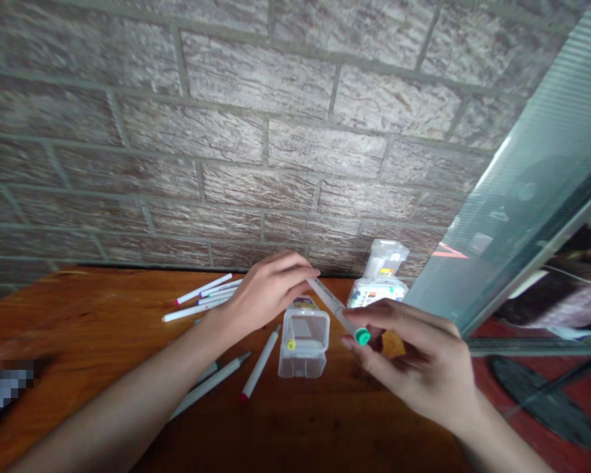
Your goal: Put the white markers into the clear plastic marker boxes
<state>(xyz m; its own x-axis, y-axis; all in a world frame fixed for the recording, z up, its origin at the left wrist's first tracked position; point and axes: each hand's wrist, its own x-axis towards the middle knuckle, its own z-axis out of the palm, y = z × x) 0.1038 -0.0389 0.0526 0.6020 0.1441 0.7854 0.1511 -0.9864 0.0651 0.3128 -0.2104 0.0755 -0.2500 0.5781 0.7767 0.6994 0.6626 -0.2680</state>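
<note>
A white marker with a green end (331,297) is held slantwise above the table between both hands. The fingertips of my left hand (276,282) pinch its far end. My right hand (418,361) grips it near the green end between thumb and fingers. Below the marker stands a clear plastic box (303,364), in which a marker with a yellow end (291,345) lies. Just left of the box is a white marker with a red end (261,364). Another marker with a grey tip (217,381) is partly hidden by my left forearm.
Several white markers (197,309) lie at the back left of the wooden table (103,328). A clear case of markers (377,292) and a taller clear container (387,257) stand at the back right. A brick wall (261,151) rises behind the table, with a glass panel (512,184) on the right.
</note>
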